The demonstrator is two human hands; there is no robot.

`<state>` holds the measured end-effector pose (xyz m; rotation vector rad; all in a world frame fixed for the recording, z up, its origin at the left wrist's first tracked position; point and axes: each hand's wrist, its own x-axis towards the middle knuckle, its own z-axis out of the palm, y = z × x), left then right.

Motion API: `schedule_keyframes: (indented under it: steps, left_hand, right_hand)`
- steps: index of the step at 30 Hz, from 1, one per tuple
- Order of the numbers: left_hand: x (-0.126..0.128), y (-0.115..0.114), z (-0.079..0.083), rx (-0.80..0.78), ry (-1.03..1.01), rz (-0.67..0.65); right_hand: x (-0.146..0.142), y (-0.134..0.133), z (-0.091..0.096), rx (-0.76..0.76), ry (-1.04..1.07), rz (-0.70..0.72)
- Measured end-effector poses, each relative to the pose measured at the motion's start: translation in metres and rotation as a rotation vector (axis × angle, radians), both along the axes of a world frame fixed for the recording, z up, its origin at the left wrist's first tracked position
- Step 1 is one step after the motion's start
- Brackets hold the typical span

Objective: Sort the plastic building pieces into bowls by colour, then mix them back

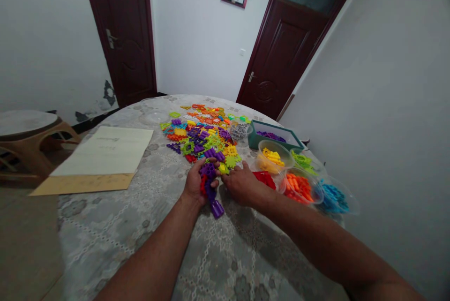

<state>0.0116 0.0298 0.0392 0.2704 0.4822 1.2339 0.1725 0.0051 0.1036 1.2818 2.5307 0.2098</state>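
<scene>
My left hand [195,184] is closed around several purple plastic building pieces [217,208] with a red one [203,184] among them, held just above the table. Close beside it, at the near edge of a heap of loose building pieces [211,141], is my right hand [242,184]. Its fingers are bent and pressed together by a yellow piece [223,168]; what they grip, if anything, is hidden. The heap mixes purple, lime, yellow, orange, red and blue shapes, some tubular, some flat with notched edges.
Clear bowls at the right hold sorted pieces: yellow [272,156], orange [298,187], blue [332,198], lime [305,162], red [264,179] and grey [239,131]. A green-edged box [255,138] contains purple ones. Paper sheets [105,151] lie left on the patterned tablecloth [211,263].
</scene>
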Motion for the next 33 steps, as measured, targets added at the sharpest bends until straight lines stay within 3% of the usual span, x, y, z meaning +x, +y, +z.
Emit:
schedule_keyframes:
  steps: [5, 7, 11, 14, 17, 19, 22, 28, 30, 33]
  left_hand:
    - [-0.001, 0.000, 0.000, -0.007, -0.005, 0.021]
    - [-0.001, 0.000, 0.001, -0.023, -0.008, 0.021]
    - [-0.001, 0.000, 0.004, -0.049, -0.006, 0.038]
    - [-0.001, 0.000, 0.004, -0.042, -0.003, 0.046]
    - [-0.002, 0.001, 0.003, -0.044, -0.007, 0.051]
    - [-0.002, 0.001, 0.003, -0.045, -0.010, 0.051]
    - [-0.002, 0.000, 0.002, -0.039, -0.012, 0.041]
    - [-0.003, 0.002, 0.000, -0.010, -0.039, 0.056]
    - [-0.004, 0.002, 0.000, -0.009, -0.045, 0.061]
    - [-0.004, 0.001, 0.000, -0.014, -0.049, 0.060]
  right_hand:
    - [0.018, 0.003, 0.034, 0.027, 0.114, 0.001]
    - [0.035, 0.021, 0.052, 0.110, 0.144, -0.053]
    - [0.077, 0.075, 0.081, 0.342, 0.129, -0.314]
    - [0.108, 0.108, 0.089, 0.461, 0.146, -0.450]
    - [0.124, 0.116, 0.085, 0.570, 0.214, -0.529]
    - [0.119, 0.104, 0.077, 0.588, 0.282, -0.496]
    - [0.086, 0.058, 0.056, 0.471, 0.383, -0.300]
    - [0.000, -0.063, -0.001, -0.076, 0.353, -0.027]
    - [-0.015, -0.080, -0.020, -0.120, 0.337, -0.026]
    - [-0.021, -0.082, -0.036, -0.140, 0.333, -0.055]
